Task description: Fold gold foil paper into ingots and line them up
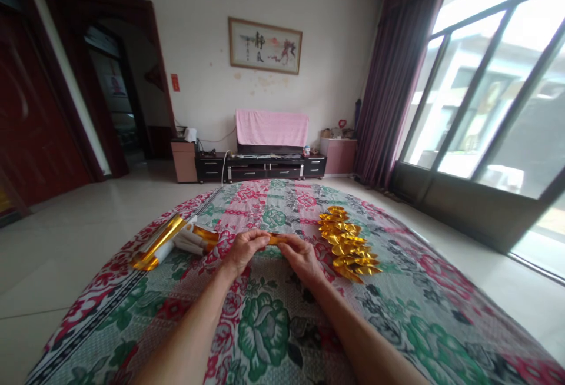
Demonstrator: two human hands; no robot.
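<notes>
Between my two hands stretches a narrow strip of gold foil paper (274, 239), pinched at both ends just above the cloth. The fingers of my left hand (247, 248) close on its left end. On the right end, the thumb and fingers of my right hand (302, 255) are pressed together. To the right lies a row of folded gold foil pieces (348, 241), pointed and boat-like, set closely one behind another. Left of my hands rest gold foil sheets (161, 242) with white undersides, partly curled and overlapping.
A flowered cloth (265, 338) in green, red and grey covers the round table. Beyond it stands a low black cabinet (269, 167) with a pink towel (272, 128) draped over something on top. Large windows (481, 90) and a dark purple curtain (388, 79) line the right side.
</notes>
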